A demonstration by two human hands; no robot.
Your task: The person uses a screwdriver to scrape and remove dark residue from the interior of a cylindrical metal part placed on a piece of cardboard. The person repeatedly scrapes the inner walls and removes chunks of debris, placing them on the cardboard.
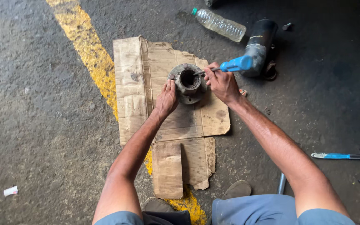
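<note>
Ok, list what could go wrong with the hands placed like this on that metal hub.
1. The left hand rests against the round metal hub beside the bore; if the blue-handled screwdriver in the right hand slips out, its tip could jab those fingers.
2. The hub sits only on flattened cardboard, so prying might slide or tip it.
3. The plastic bottle and black cylinder lie close behind; a jerk of the handle could knock them.
</note>
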